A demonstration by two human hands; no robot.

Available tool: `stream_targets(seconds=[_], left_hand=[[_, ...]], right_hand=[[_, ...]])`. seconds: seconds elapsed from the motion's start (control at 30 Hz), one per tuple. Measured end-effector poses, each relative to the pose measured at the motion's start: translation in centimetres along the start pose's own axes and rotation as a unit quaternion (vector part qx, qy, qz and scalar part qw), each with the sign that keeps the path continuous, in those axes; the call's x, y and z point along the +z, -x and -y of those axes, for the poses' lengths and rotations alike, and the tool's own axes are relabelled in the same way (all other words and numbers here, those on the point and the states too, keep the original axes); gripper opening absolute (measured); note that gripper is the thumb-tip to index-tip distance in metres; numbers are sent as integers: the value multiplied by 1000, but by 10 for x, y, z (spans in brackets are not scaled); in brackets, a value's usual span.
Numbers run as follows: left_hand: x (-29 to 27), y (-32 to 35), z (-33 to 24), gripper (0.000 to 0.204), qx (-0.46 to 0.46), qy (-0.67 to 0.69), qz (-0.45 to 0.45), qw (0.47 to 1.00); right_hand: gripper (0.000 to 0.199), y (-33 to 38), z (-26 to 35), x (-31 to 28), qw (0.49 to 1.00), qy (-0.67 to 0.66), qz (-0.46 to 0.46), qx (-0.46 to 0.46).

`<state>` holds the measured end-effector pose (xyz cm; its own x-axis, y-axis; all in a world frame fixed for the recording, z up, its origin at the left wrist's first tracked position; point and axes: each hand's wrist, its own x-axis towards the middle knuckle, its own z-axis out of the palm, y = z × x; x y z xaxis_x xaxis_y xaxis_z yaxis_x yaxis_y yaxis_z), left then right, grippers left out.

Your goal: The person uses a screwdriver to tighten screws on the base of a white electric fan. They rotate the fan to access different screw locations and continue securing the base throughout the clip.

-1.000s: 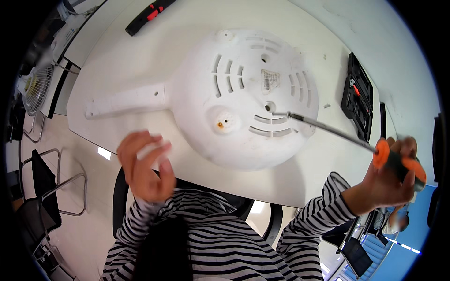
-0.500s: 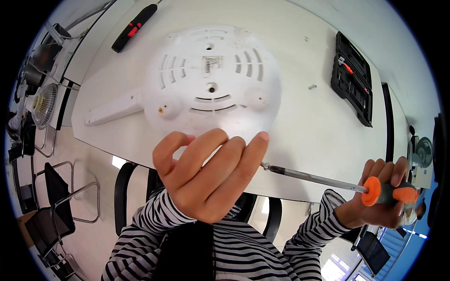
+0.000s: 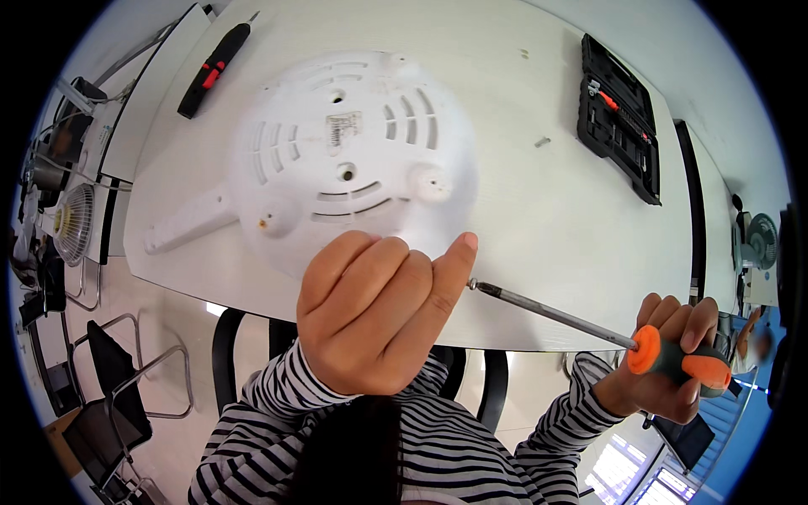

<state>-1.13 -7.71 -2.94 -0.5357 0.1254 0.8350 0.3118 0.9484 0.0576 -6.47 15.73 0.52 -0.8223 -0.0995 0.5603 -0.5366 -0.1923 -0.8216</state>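
A round white plastic housing (image 3: 370,151) with vent slots, two screw holes, a worn label and a long handle (image 3: 189,220) lies underside up on the table. My left hand (image 3: 379,316) is over its near edge, three fingers curled in and the little finger stretched out; its palm side is hidden. In my right hand (image 3: 652,383) is a screwdriver (image 3: 555,314) with a green and orange grip, its shaft pointing left. At the screwdriver's tip sits a small screw (image 3: 473,284), right beside my left little finger.
A black and red power screwdriver (image 3: 215,71) lies at the far left of the white table. To the right is an open black tool case (image 3: 619,118). A loose screw (image 3: 542,141) lies between case and housing, with small bits (image 3: 523,54) farther back. Chairs (image 3: 109,379) stand at left.
In the view, the housing and other table items have shifted left. My left fingers have curled tighter. The screwdriver tip with its screw stays beside my left little finger.
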Motion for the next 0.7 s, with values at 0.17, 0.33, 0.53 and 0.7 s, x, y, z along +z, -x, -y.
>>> stream_targets(seconds=[0.17,0.33,0.53,0.7], left_hand=[[-21,-1,25,24,22,28,-26,999],[-51,7,57,25,-5,2,-31,999],[-66,1,71,25,-62,-8,-15,998],[-83,-23,67,38,-59,13,86,994]], right_hand=[[41,-10,-1,16,994,-65,82,19],[39,-12,12,67,989,-91,79,89],[29,-34,12,100,962,-208,108,140],[26,-64,30,96,968,-188,111,122]])
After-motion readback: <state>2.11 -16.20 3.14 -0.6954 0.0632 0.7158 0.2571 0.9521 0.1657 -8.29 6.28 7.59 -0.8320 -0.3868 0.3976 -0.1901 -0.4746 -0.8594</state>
